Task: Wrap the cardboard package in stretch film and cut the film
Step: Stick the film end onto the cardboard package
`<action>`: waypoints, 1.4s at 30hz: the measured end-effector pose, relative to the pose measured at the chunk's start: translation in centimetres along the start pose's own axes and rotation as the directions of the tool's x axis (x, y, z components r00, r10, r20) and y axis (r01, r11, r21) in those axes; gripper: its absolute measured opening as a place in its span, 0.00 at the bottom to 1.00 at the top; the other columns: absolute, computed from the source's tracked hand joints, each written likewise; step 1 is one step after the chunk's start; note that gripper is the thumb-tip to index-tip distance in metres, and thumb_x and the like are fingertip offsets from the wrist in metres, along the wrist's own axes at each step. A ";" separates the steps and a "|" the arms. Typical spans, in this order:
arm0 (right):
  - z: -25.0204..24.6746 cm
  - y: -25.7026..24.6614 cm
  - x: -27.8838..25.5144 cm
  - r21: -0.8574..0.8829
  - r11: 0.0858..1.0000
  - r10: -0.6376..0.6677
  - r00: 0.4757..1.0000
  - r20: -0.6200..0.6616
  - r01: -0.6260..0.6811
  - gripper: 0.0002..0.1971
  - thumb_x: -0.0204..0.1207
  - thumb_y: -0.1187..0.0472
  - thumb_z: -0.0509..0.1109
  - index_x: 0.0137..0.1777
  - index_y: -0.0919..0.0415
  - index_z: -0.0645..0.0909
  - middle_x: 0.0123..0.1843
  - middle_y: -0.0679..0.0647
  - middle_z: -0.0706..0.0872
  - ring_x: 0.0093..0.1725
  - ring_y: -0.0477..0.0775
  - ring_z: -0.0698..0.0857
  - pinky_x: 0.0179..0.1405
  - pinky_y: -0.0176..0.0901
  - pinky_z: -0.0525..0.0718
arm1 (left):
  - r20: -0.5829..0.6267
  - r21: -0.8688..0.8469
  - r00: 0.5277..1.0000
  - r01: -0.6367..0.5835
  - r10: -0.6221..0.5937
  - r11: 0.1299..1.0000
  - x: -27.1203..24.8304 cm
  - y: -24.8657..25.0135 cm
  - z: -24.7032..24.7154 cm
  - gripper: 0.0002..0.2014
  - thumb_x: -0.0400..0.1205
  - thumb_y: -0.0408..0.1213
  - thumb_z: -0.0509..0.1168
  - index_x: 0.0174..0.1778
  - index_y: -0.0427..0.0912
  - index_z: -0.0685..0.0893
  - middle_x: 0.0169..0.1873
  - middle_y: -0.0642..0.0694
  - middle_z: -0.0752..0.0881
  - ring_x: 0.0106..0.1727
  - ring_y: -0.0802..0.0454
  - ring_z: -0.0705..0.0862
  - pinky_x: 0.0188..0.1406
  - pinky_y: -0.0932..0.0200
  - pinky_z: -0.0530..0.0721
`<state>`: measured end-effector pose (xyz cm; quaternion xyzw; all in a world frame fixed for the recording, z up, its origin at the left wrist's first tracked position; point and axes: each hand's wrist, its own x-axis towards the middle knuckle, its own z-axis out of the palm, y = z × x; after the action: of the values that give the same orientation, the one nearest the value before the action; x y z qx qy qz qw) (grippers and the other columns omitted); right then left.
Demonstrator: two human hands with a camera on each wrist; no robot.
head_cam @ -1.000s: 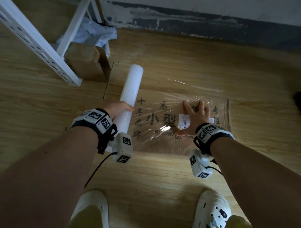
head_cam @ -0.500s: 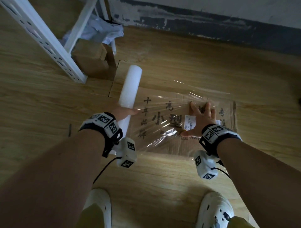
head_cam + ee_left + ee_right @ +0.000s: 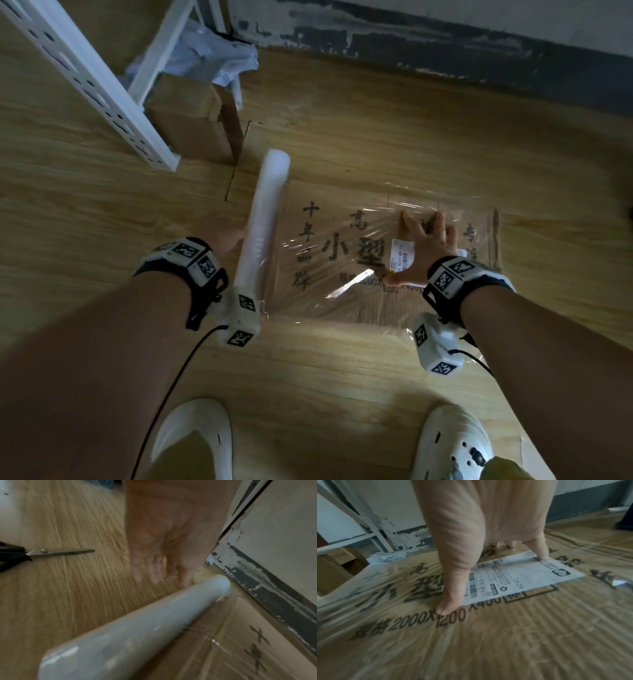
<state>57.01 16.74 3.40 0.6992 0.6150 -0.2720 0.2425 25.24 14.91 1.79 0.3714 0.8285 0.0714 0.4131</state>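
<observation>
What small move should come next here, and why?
Probably the left hand, whose straight fingers sit beside the film roll, should grip it and pull it farther left past the cardboard package edge. The right hand presses the film flat, and the scissors lie untouched.

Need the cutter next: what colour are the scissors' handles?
Black, on the scissors; left wrist view shows them.

A wood-grain floor fills the frame. Flat at its centre lies the cardboard package, with the film roll along its left edge. Upper left stand a white rack leg and a brown box; scissors lie at the left of the left wrist view.
</observation>
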 end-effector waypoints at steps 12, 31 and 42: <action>-1.6 -1.3 -0.2 -0.058 0.997 0.055 0.998 0.029 -0.054 0.65 0.57 0.47 0.86 0.85 0.40 0.41 0.86 0.60 0.37 0.83 0.73 0.44 0.78 0.72 0.60 | 0.348 -0.330 0.937 0.092 0.031 0.939 -1.9 2.8 1.5 0.13 0.80 0.40 0.70 0.57 0.38 0.81 0.50 0.42 0.85 0.54 0.47 0.85 0.46 0.57 0.83; -3.4 -9.6 3.2 -0.260 0.939 -0.249 0.966 -0.066 0.224 0.50 0.69 0.65 0.77 0.84 0.46 0.49 0.76 0.60 0.66 0.66 0.70 0.77 0.57 0.59 0.84 | 0.396 -0.312 0.918 0.104 0.029 0.944 -0.4 2.9 2.0 0.23 0.80 0.48 0.68 0.62 0.34 0.81 0.53 0.40 0.86 0.52 0.45 0.85 0.54 0.54 0.83; -4.0 -9.1 2.6 -0.237 0.930 -0.304 0.951 -0.061 0.282 0.62 0.52 0.64 0.89 0.83 0.49 0.54 0.72 0.59 0.69 0.62 0.67 0.82 0.47 0.51 0.86 | 0.293 0.057 0.950 -0.135 0.113 0.989 -0.3 4.4 2.5 0.12 0.78 0.46 0.68 0.44 0.40 0.78 0.38 0.43 0.81 0.44 0.45 0.81 0.43 0.55 0.76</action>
<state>48.60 22.46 4.55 0.5798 0.7503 -0.1996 0.2470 29.68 17.41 2.22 0.4446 0.7365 0.0108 0.5098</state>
